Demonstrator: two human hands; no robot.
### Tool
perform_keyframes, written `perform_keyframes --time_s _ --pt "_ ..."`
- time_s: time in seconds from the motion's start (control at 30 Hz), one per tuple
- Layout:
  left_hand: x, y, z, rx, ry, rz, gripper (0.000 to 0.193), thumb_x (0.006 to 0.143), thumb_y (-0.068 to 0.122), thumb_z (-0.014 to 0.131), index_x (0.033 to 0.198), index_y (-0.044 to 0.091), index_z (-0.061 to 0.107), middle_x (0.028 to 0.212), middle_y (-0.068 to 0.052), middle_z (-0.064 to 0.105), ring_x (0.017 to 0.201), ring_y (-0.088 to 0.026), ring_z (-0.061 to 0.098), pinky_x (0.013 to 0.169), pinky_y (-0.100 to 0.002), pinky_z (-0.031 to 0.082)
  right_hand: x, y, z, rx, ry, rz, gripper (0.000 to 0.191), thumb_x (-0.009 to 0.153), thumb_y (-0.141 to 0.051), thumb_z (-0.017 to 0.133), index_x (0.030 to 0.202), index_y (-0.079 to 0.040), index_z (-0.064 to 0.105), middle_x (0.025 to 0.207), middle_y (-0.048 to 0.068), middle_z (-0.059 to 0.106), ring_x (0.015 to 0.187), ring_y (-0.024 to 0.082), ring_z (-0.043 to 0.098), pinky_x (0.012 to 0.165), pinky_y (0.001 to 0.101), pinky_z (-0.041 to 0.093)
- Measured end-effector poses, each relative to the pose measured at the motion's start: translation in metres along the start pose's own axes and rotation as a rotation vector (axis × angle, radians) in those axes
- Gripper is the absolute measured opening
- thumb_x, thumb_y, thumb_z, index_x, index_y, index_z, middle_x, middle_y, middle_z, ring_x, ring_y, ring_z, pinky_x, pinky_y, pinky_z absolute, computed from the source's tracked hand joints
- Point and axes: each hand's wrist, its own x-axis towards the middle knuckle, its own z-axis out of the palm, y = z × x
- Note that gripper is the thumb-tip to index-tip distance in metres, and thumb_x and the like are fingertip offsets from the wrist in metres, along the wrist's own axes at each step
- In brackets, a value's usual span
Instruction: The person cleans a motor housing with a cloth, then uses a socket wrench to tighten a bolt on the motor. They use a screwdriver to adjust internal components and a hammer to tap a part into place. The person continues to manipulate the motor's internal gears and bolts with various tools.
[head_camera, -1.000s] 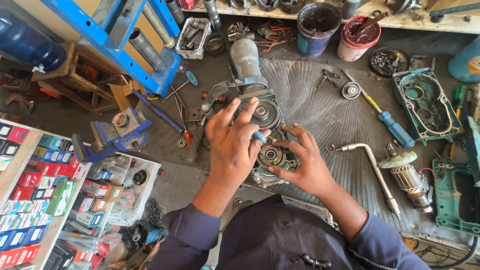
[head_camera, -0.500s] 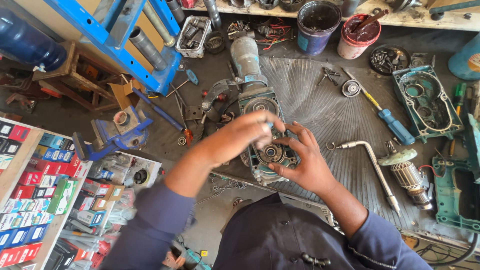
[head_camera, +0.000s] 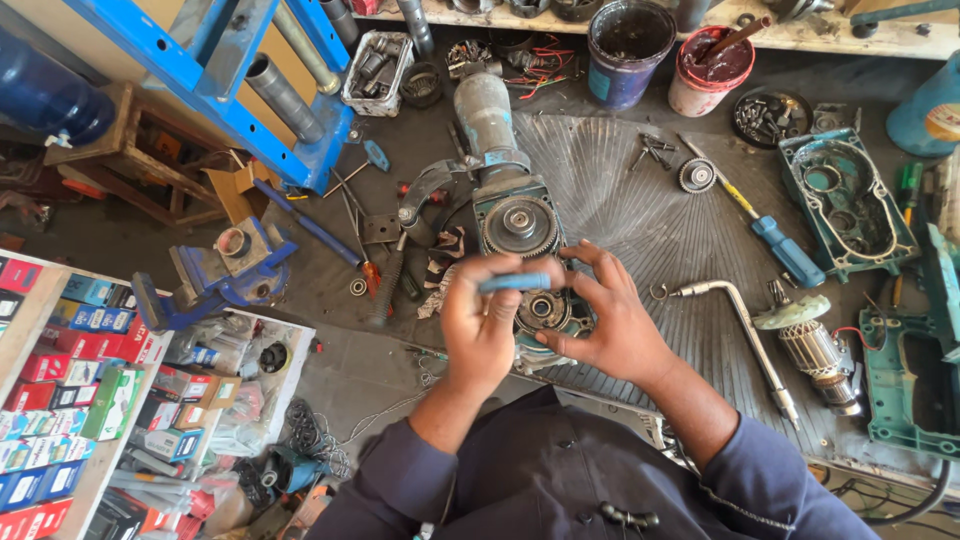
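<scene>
Vise (head_camera: 225, 265) left of opened gearbox (head_camera: 525, 250)

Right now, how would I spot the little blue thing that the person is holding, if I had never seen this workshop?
Find the opened grey power tool with the big toothed gear on the ribbed mat. Just below that gear, the left hand pinches a slim blue handle lying crosswise. The other blue-handled screwdriver lies loose farther right, untouched.

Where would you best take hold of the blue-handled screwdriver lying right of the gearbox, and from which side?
Grip the screwdriver by its thick blue handle, coming from above. It lies flat on the mat, so only the top and sides are free, and the handle is wider than the thin shaft that runs up-left toward the small gear. Fingers should probably close across the handle.
</scene>
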Motion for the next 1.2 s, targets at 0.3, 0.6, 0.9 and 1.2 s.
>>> perform_keyframes --time_s 0.3,0.6,0.9,1.2 --pt "0.056 0.047 -0.045 0.561 -0.596 -0.135 0.033 0.095 0.019 0.065 0.126 0.012 0.065 0.106 -0.002 0.067 0.095 -0.018 0.065 0.090 -0.033 0.051 -0.004 0.001 0.007 0.055 0.032 0.012 0.063 0.067 -0.031 0.088 0.120 -0.007 0.066 0.144 0.020 0.048 0.139 0.042 0.044 0.113 0.0516 0.038" --pt "0.021 0.034 -0.023 0.545 -0.345 0.417 0.029 0.095 0.011 0.067 0.124 0.008 0.062 0.124 -0.016 0.065 0.114 -0.034 0.068 0.095 -0.043 0.059 -0.006 0.002 0.009 0.054 0.050 0.015 0.064 0.068 -0.032 0.086 0.123 -0.007 0.064 0.146 0.020 0.048 0.141 0.042 0.043 0.115 0.0524 0.037" --pt "0.042 0.023 -0.022 0.024 -0.405 -0.174 0.026 0.103 0.019 0.062 0.126 0.007 0.063 0.110 -0.010 0.070 0.101 -0.017 0.064 0.088 -0.033 0.049 -0.009 0.003 0.011 0.060 0.044 0.044 0.065 0.068 -0.035 0.087 0.122 -0.007 0.064 0.145 0.022 0.046 0.139 0.043 0.043 0.114 0.0520 0.037" --pt "0.042 0.046 -0.052 0.981 -0.672 0.620 0.016 0.100 0.012 0.061 0.113 0.006 0.067 0.137 -0.010 0.066 0.129 -0.034 0.061 0.113 -0.047 0.050 -0.007 0.003 0.011 0.077 0.065 0.026 0.065 0.069 -0.033 0.086 0.124 -0.007 0.064 0.146 0.021 0.047 0.140 0.043 0.044 0.115 0.0521 0.037"
